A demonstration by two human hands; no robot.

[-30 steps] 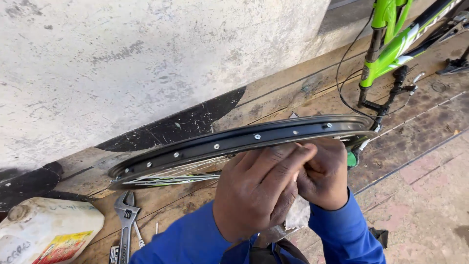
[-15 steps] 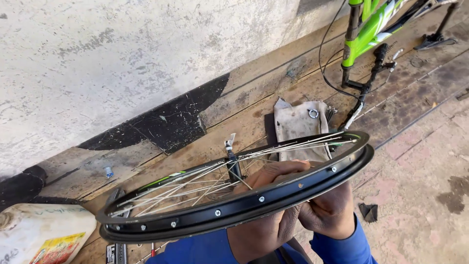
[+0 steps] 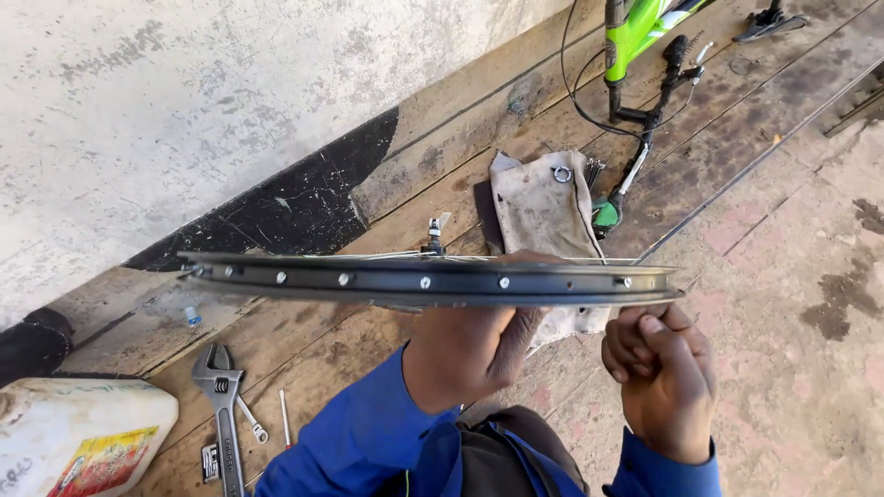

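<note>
Head view | white jug (image 3: 78,437) lower left, contents unseen | left hand (image 3: 470,350) and right hand (image 3: 661,368) grip wheel rim (image 3: 433,279) | wrench (image 3: 221,405) on floor

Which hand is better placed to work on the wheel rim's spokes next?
Probably the right hand: it sits free at the wheel rim's right end, fingers curled near the spokes there. The left hand is under the rim's middle, supporting it.

Wrench (image 3: 221,405), rag (image 3: 543,216), green bicycle frame (image 3: 635,28)

Left hand (image 3: 470,354) fingers behind rim (image 3: 433,281)
</note>
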